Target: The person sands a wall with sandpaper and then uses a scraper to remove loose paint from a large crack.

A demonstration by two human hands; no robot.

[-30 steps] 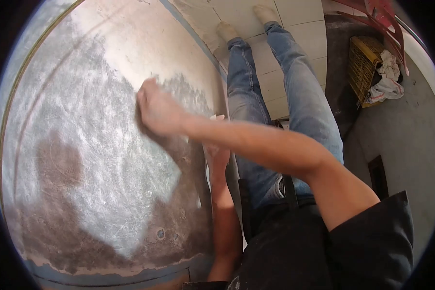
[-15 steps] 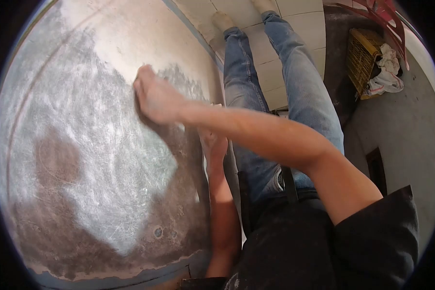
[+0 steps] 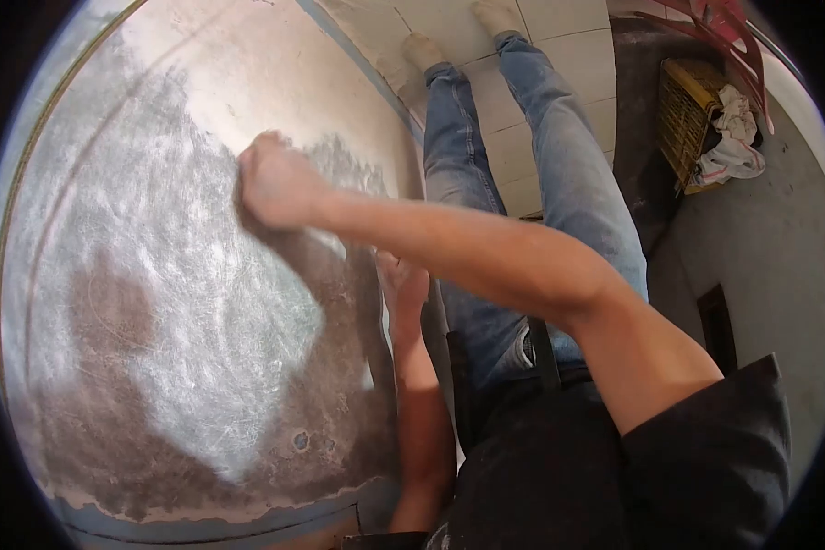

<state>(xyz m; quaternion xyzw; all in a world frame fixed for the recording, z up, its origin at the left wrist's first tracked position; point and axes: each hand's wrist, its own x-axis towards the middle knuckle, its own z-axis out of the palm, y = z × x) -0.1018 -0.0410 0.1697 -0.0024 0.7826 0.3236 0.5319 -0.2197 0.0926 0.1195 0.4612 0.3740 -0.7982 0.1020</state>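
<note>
A broad surface (image 3: 220, 339) fills the left side, scuffed grey and brown with a pale cream area at the top. My right hand (image 3: 280, 183) is closed and pressed against it, at the border between grey and cream. Whatever may lie under its fingers is hidden. Below my right forearm, my left hand (image 3: 402, 286) rests at the surface's near edge. That forearm covers its fingers, so their shape does not show.
My legs in blue jeans (image 3: 559, 137) stretch over cream tiles (image 3: 568, 60). At the right, a yellow crate (image 3: 686, 115) stands on grey floor with a white cloth (image 3: 731, 151) hanging from it. A red plastic object (image 3: 710, 27) is above the crate.
My right hand has slid a little left and slightly down across the surface, still closed. My left hand stays near the edge, its fingers now behind my right forearm.
</note>
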